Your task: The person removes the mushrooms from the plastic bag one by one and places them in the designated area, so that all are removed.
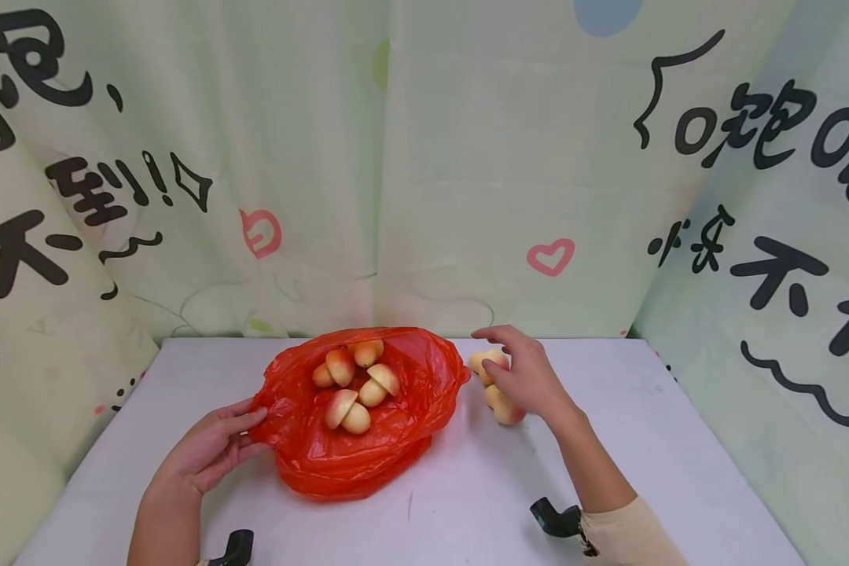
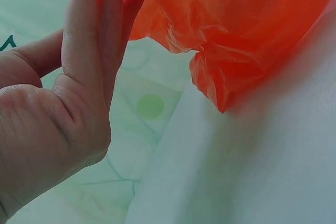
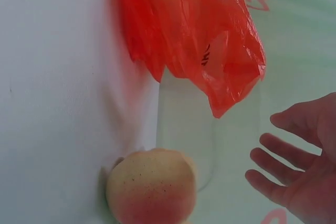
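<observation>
A red plastic bag (image 1: 396, 444) lies spread with its mouth up on the table. Inside it are several toy mushrooms (image 1: 384, 379) with cream stems and orange-brown or pinkish caps. At the bag's left rim, my left hand (image 1: 215, 444) pinches the plastic between thumb and fingers; the left wrist view shows those fingers (image 2: 84, 35) against the bag. To the bag's right lie more mushrooms (image 1: 504, 407), partly covered by my right hand (image 1: 527, 373). That hand hovers over them with fingers spread and holds nothing. One pinkish mushroom cap (image 3: 152, 187) looms large in the right wrist view.
A white table (image 1: 410, 534) carries everything. Pale green curtains (image 1: 467, 157) with black lettering and pink hearts stand behind it and on both sides. Black camera mounts (image 1: 557, 519) sit at both wrists.
</observation>
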`<state>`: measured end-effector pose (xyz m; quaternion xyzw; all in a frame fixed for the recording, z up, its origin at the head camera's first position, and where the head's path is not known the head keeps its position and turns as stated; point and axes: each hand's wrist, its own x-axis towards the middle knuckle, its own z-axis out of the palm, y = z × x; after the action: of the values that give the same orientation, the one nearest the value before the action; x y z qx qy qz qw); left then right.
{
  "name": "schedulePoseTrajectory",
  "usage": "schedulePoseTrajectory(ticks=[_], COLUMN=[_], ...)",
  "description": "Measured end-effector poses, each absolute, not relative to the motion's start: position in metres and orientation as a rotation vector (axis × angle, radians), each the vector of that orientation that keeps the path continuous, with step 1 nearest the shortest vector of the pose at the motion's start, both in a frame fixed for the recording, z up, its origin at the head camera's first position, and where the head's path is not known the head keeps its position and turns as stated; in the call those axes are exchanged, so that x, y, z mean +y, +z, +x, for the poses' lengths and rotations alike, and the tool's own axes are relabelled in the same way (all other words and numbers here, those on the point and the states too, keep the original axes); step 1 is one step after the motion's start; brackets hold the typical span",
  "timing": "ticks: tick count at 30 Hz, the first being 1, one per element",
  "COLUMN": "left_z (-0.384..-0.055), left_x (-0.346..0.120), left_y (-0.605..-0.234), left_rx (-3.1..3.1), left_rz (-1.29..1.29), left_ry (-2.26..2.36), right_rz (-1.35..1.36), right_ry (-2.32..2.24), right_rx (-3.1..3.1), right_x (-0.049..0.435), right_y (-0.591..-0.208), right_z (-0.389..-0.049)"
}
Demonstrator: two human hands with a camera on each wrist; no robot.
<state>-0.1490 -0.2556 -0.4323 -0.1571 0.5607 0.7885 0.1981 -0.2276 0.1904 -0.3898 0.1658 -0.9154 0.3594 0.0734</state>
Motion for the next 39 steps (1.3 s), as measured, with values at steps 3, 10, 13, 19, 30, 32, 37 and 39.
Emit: schedulePoseTrajectory(ticks=[3, 10, 13, 19, 30, 32, 37, 39], left_z=[-0.149, -0.15, -0.15, -0.15, -0.149, -0.149, -0.149, -0.149], left_x=[-0.255, -0.253, -0.253, -0.253, -0.253, -0.254, -0.255, -0.255], left_y=[-0.432, -0.432, -0.431, -0.431, -0.43, -0.43, -0.431, -0.431], left_rx=[1.576, 1.592, 1.592, 1.582, 1.583, 1.58, 1.579, 1.58], left_rz=[-0.435, -0.428, -0.42, -0.415, -0.429, -0.425, -0.413, -0.411], left_ry=[2.203, 2.198, 2.197, 2.206, 2.205, 2.206, 2.207, 2.206], right_rz=[0.522, 0.607, 0.65, 0.729, 0.787, 0.791, 0.833, 0.853], right_ry=[1.094, 1.123, 1.142, 1.181, 1.247, 1.243, 1.179, 1.144], right_rx=[-2.731, -2.661, -2.64, -2.638, -2.696, -2.704, -2.718, -2.73], right_x=[0.184, 0.167, 0.159, 0.142, 0.118, 0.113, 0.102, 0.097], right_y=[-0.391, -0.389, -0.388, -0.387, -0.389, -0.39, -0.392, -0.393], right_z=[-0.227, -0.227, -0.228, -0.23, -0.229, -0.228, -0.225, -0.223])
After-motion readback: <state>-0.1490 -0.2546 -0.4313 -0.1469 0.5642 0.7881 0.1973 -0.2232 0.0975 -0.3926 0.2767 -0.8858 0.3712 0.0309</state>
